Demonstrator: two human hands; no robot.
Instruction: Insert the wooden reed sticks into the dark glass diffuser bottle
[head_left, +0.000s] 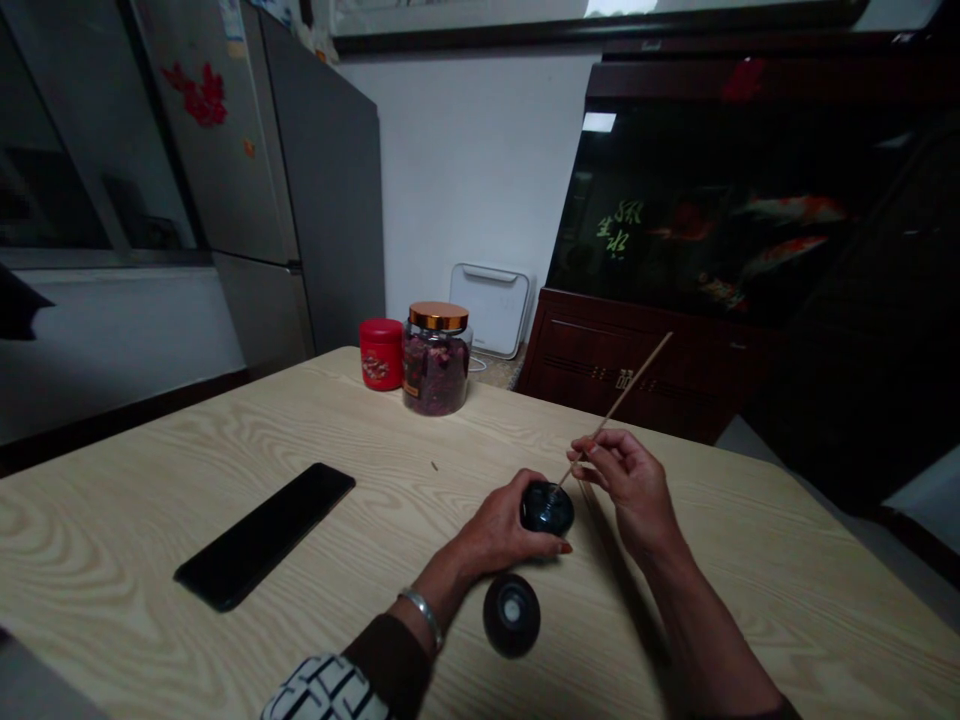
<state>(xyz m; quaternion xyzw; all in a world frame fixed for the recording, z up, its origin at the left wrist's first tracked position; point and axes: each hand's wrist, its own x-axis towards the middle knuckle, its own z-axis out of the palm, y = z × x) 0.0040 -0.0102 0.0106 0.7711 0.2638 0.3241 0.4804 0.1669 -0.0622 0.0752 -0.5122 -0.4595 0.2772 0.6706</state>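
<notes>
My left hand [501,528] is wrapped round a small dark round holder [547,507] that stands on the wooden table [225,440]. My right hand [628,480] pinches a thin wooden stick [626,392], which slants up to the right; the stick's lower end sits at the top of the dark holder. A second dark round piece [511,614], with a pale centre, lies on the table just in front of my left wrist. A silver bracelet [424,612] circles that wrist.
A black phone [266,535] lies flat at the left. A glass jar with a copper lid [436,360] and a red tin [381,353] stand at the far edge. Beyond are a grey fridge [300,180], a fish tank [750,210] and a white box [491,308].
</notes>
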